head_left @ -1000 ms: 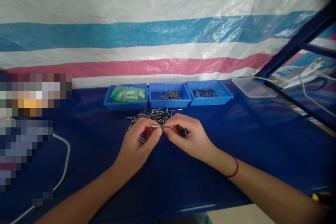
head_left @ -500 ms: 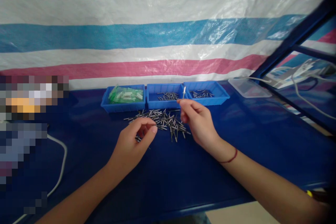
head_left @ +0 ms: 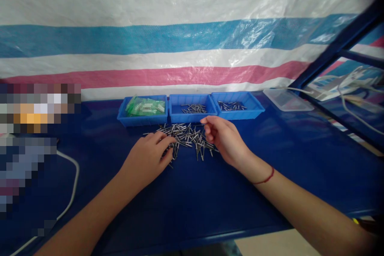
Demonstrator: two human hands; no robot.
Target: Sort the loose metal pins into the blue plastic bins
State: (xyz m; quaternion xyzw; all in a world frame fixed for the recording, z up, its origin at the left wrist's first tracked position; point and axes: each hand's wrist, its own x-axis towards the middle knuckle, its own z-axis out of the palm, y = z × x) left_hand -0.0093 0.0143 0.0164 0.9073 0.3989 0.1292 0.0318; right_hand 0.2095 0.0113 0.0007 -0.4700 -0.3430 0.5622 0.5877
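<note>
Pins [head_left: 182,133] partly hidden behind left hand [head_left: 147,158], grip parted; right hand [head_left: 229,142], grip unclear

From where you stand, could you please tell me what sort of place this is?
Probably a small-parts work area, perhaps a workshop: a blue tabletop holds a loose pile of metal pins, three blue bins stand behind it, and a striped plastic sheet hangs beyond.

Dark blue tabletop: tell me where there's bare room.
Bare: in front, between left forearm and right forearm; at right, between that forearm and flat translucent plastic piece. Crowded: slender silvery metal pins between left hand and right hand; three blue plastic bins behind.
</note>
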